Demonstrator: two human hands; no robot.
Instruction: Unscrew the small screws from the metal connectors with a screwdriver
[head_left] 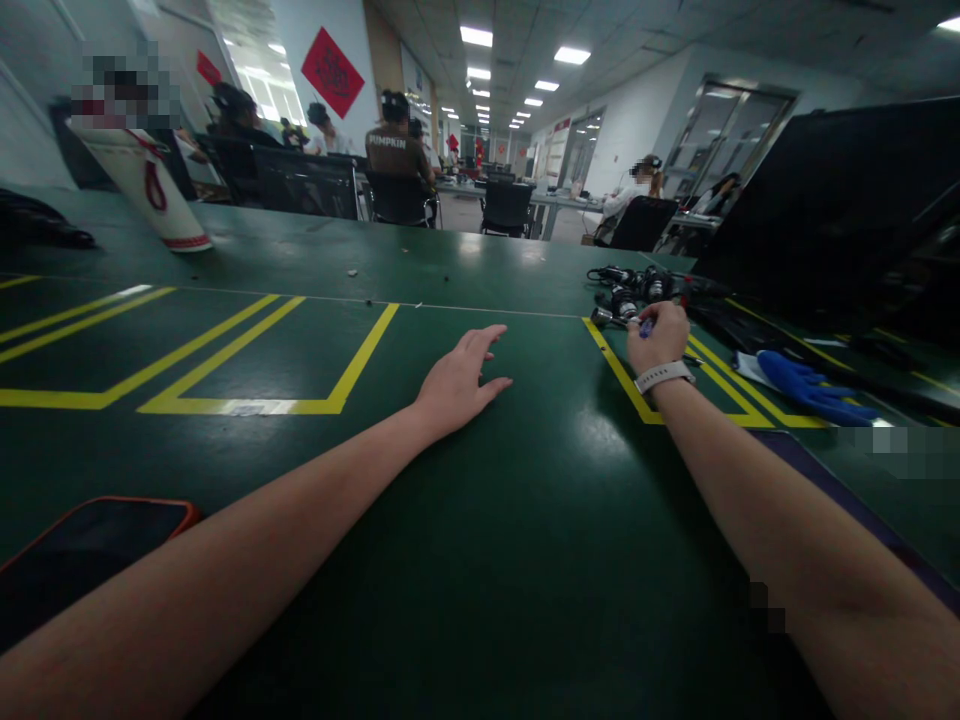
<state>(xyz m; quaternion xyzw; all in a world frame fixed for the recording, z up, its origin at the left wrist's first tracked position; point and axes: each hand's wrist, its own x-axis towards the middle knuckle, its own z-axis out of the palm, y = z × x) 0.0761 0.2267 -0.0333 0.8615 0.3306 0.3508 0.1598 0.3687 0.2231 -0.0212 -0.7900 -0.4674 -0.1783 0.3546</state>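
My left hand (459, 380) lies flat on the green table (487, 560), fingers stretched out and together, holding nothing. My right hand (658, 337) is closed around a small blue-tipped thing (646, 326), perhaps a pen, at the edge of a yellow-taped box. A white watch band (663, 376) wraps that wrist. Just beyond the right hand lies a heap of small black and silver parts with cables (637, 288).
A blue glove (810, 388) lies to the right on white paper. A large dark monitor (832, 210) stands at the right. A phone in a red case (82, 548) lies near left. A white paper cup (154, 190) stands far left. People sit at desks behind.
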